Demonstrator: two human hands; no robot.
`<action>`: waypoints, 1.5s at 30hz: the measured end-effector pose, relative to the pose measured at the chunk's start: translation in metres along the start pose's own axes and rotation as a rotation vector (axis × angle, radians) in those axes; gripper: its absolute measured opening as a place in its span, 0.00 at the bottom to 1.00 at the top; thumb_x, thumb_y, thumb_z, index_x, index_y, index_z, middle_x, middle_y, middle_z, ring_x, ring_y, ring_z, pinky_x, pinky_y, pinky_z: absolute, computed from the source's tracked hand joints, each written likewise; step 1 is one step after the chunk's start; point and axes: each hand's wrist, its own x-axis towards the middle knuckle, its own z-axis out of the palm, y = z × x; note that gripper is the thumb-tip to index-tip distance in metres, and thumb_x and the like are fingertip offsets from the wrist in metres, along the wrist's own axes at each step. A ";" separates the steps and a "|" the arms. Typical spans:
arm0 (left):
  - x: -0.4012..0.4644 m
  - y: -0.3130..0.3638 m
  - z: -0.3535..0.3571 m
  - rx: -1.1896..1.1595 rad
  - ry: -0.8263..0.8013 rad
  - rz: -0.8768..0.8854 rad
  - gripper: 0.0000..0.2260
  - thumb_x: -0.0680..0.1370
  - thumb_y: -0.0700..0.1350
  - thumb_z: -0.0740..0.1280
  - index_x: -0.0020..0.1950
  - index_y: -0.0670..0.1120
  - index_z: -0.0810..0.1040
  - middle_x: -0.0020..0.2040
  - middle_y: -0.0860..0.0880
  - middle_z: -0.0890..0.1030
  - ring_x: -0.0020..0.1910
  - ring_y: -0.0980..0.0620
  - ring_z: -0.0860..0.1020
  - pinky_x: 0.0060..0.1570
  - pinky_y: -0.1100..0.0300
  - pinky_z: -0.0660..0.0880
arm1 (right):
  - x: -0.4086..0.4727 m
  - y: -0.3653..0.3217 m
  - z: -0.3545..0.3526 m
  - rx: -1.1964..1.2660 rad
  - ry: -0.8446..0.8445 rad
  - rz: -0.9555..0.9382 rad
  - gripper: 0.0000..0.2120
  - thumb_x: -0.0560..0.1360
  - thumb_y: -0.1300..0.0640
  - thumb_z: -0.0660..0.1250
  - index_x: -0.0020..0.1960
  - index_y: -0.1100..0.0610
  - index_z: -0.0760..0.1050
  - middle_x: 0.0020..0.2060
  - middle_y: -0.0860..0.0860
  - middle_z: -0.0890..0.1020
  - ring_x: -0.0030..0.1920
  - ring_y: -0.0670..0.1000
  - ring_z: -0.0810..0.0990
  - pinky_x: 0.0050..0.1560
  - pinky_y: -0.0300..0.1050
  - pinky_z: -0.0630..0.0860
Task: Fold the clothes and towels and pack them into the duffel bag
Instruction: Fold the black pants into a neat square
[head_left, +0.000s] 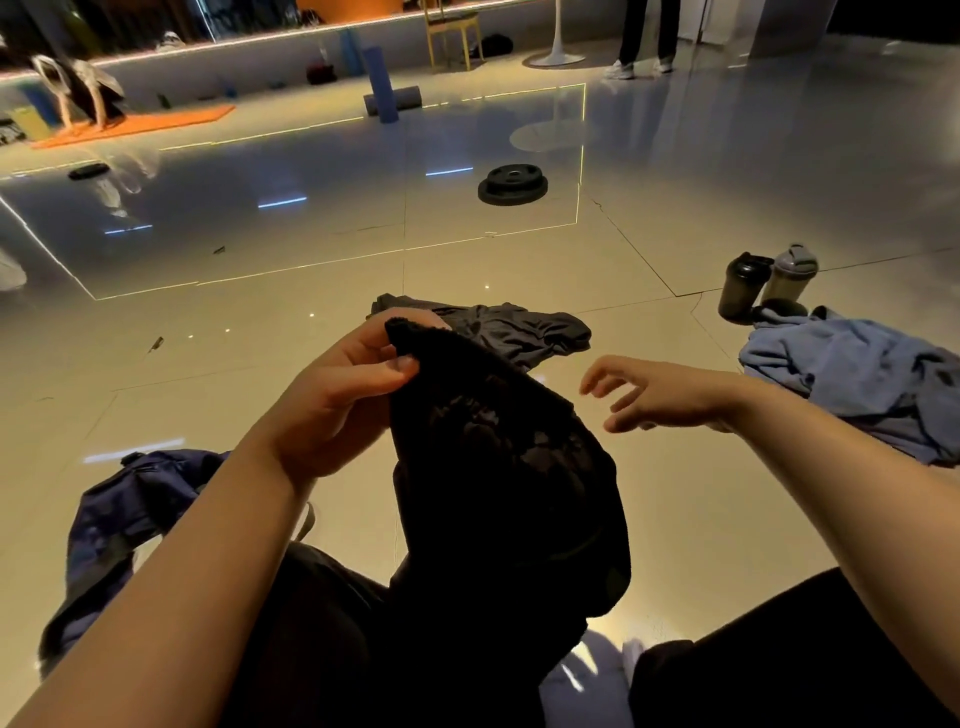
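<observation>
Two hands: both reach out over the floor in the head view, one working and one free.
Left hand: pinches the top corner of a black towel, thumb on the near face and fingers curled behind, probably to let the cloth hang straight before folding.
Right hand: holds nothing, fingers spread and loosely bent, just beside the towel's right edge; I judge it is about to catch a second corner.
Black towel, place: lifted off the floor between the arms, its lower end dropping onto the person's dark-clad lap.
Black towel, axis: the long axis runs from the pinched corner, away from the person, down and back to the lap; the upper edge slopes to the right.
Dark garment: crumpled on the floor just beyond the towel, unfolded.
Blue cloth: a rumpled heap at the right edge of the floor in view, near two shaker bottles.
Navy duffel bag: slumped on the floor under the left forearm, within easy reach for packing; whether it is open I cannot tell.
Stage: folding of this towel looks barely begun.
</observation>
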 end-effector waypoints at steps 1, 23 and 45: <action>-0.001 -0.001 -0.001 -0.001 -0.009 -0.010 0.09 0.74 0.47 0.71 0.54 0.49 0.80 0.47 0.51 0.79 0.47 0.53 0.78 0.47 0.61 0.76 | -0.001 -0.002 -0.001 0.026 -0.004 -0.034 0.21 0.76 0.64 0.67 0.58 0.39 0.71 0.65 0.48 0.70 0.63 0.52 0.73 0.58 0.47 0.74; 0.004 -0.027 -0.032 0.872 0.392 -0.484 0.19 0.78 0.34 0.59 0.58 0.55 0.76 0.60 0.53 0.73 0.58 0.51 0.74 0.51 0.56 0.77 | -0.045 -0.024 -0.030 0.012 0.116 -0.145 0.17 0.61 0.48 0.75 0.43 0.59 0.80 0.40 0.57 0.81 0.45 0.54 0.79 0.50 0.48 0.73; 0.010 -0.027 -0.033 1.133 0.302 -0.305 0.09 0.70 0.43 0.76 0.39 0.54 0.78 0.51 0.54 0.72 0.50 0.55 0.75 0.53 0.58 0.76 | -0.058 -0.026 -0.033 0.116 0.143 -0.372 0.28 0.56 0.34 0.77 0.46 0.53 0.81 0.46 0.49 0.83 0.52 0.47 0.81 0.57 0.45 0.73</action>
